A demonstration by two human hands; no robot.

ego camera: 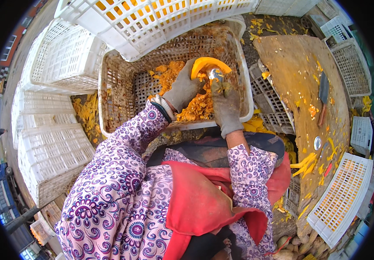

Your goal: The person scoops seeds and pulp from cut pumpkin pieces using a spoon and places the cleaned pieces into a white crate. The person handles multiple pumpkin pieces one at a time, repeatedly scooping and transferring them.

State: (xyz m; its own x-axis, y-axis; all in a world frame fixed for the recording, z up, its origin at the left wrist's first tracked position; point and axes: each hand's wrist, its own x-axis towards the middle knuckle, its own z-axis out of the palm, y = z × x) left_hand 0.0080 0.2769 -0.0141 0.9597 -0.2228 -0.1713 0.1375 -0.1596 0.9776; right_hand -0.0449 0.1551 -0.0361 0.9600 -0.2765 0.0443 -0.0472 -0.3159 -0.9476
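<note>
My left hand, in a grey work glove, grips one end of a curved piece of orange pumpkin. A metal spoon is held in my gloved right hand, its bowl against the inner side of the piece. Both hands are over a stained plastic crate with perforated walls. Orange pumpkin pulp with seeds lies heaped on the crate's floor beneath them. The spoon's handle is hidden in my right glove.
A white crate of orange pieces overhangs the far rim. Stacked white crates stand at the left. On the right, a wooden board carries a knife, a round metal piece and peel strips. Another crate sits beyond it.
</note>
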